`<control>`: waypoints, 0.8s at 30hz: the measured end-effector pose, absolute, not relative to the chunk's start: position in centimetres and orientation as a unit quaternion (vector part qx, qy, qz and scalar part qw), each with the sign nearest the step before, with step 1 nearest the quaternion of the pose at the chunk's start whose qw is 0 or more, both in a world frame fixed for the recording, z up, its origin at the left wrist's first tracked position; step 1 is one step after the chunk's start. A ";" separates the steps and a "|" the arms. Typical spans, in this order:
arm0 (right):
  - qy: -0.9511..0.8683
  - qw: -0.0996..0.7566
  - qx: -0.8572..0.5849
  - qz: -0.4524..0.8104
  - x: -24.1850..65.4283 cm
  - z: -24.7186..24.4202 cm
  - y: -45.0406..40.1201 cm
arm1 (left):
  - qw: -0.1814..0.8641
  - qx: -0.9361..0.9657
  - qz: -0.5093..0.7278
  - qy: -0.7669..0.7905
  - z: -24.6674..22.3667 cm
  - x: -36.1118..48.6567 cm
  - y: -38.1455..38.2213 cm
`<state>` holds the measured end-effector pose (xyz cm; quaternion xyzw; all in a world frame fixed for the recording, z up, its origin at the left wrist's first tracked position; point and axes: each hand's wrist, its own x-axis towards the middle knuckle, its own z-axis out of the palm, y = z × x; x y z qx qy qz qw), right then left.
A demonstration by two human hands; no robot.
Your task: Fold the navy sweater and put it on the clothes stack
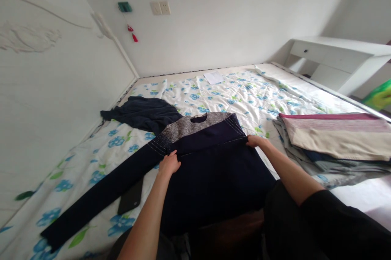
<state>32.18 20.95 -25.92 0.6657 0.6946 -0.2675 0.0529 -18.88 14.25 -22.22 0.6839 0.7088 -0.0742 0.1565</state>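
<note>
A dark navy sweater (214, 170) with a speckled grey yoke lies spread on the bed, its neck opening away from me. One sleeve stretches down to the lower left; the other sleeve is not visible. At the sweater's left side, below the armpit, my left hand (170, 164) is closed on the fabric. My right hand (254, 141) grips the opposite edge at about the same height. Thin white dashed lines run across the chest between both hands. A dark phone-like object (130, 199) lies partly beneath the sleeve, near my left forearm.
The bed has a white sheet with blue flowers (195, 96). A crumpled dark garment (143, 113) lies behind the sweater at left. Folded clothes (332, 138) are stacked at right. A paper (214, 77) rests near the wall, and a white desk (332, 60) stands back right.
</note>
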 end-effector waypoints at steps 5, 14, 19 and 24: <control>0.675 0.084 0.698 -0.222 32.0 -25.8 21.3 | 0.152 0.675 -0.077 0.718 -20.9 -20.8 15.8; 0.736 0.036 0.660 -0.146 31.9 -25.0 21.7 | 0.112 0.746 0.068 0.653 -22.7 -22.0 19.2; 0.785 0.015 0.592 -0.182 31.3 -26.2 21.8 | 0.152 0.698 0.094 0.694 -24.0 -23.3 20.8; 0.784 0.013 0.585 -0.209 31.7 -27.3 22.6 | 0.114 0.652 0.082 0.745 -23.7 -23.2 20.8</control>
